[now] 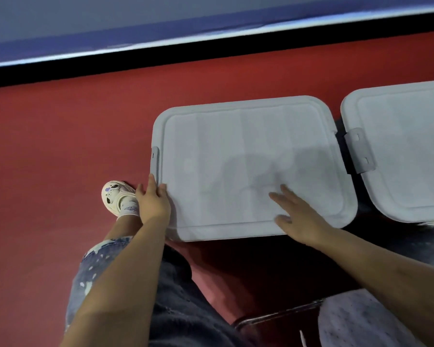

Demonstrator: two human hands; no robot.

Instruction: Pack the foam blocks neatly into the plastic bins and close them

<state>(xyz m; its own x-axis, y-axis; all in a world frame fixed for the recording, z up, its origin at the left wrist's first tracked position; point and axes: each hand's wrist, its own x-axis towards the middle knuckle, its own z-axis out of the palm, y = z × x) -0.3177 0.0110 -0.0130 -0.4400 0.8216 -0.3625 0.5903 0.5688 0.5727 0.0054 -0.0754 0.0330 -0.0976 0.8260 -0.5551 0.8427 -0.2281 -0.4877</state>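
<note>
Underfoot, the red floor (pixel 48 146) fills most of the view, bounded on the far side by a black strip (pixel 211 56) and a blue wall (pixel 161 18).

A plastic bin sits at centre with its pale lid (pixel 248 159) in place, covering the whole top; the contents are not visible. A second bin with a matching lid (pixel 406 151) sits just to its right, partly cut off by the frame edge. A latch (pixel 360 150) on the second bin's left side stands raised, in the gap between the two bins. A smaller latch (pixel 154 160) lies flat against the left edge of the centre lid.

The person's patterned shorts (pixel 95 266) and a chair seat (pixel 361 321) occupy the near edge.

The left hand (pixel 153 201) is at the near-left corner of the centre lid, fingers curled over its rim, just below the flat latch. The right hand (pixel 298 216) lies open and flat, palm down, on the near part of the same lid, fingers spread, gripping nothing.

A pale clog (pixel 117 196) rests on the floor just left of the left hand.
</note>
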